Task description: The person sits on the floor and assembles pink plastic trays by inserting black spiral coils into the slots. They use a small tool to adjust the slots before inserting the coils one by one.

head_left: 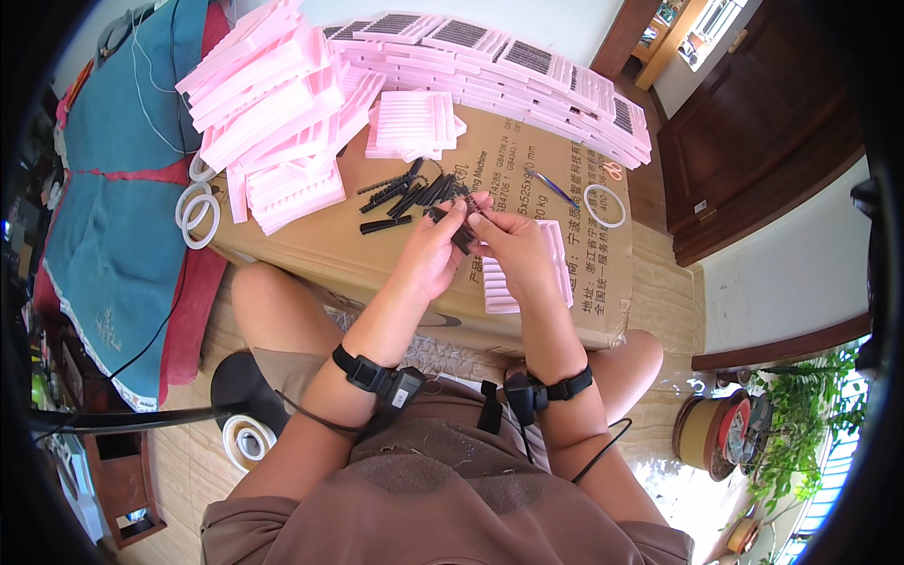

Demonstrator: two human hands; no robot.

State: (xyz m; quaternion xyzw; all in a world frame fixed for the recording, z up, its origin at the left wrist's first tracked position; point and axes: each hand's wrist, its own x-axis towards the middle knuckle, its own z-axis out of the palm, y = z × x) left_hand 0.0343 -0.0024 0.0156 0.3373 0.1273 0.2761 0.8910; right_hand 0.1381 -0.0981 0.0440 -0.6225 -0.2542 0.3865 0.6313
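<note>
Where two hands meet: one black strip [461, 229].

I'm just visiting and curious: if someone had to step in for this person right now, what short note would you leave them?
Left hand and right hand: together pinching one small black strip above the pink tray on the cardboard box.
Loose black strips lie in a pile just beyond the hands.
Done: trays filled with black strips are stacked along the far edge.
Left: the loose pile, plus the heap of empty pink trays on the left.
Tweezers and tape ring lie to the right.
</note>
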